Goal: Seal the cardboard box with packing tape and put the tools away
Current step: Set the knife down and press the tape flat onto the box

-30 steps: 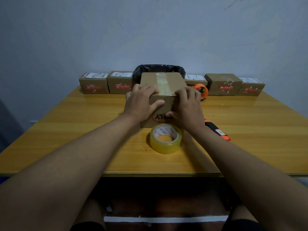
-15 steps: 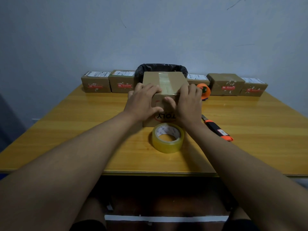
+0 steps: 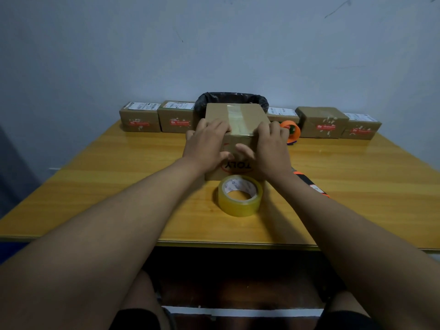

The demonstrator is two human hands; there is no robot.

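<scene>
A brown cardboard box (image 3: 238, 115) stands mid-table with a strip of clear tape running along its top and over the near edge. My left hand (image 3: 206, 145) and my right hand (image 3: 266, 148) both press on its near top edge and front face, thumbs meeting over the tape end. A roll of clear packing tape (image 3: 240, 195) lies flat just in front of the box. An orange-and-black utility knife (image 3: 314, 185) lies to the right, partly hidden by my right forearm. An orange tape dispenser (image 3: 291, 130) sits behind my right hand.
Several small sealed parcels (image 3: 140, 117) (image 3: 321, 121) line the table's far edge against the wall. A black bin with a bag liner (image 3: 232, 97) stands behind the box. The wooden table (image 3: 119, 177) ends at its near edge by my knees.
My hands have slid slightly on the box's front edge, thumbs moving closer together over the tape. The box, tape roll and knife stay where they were.
</scene>
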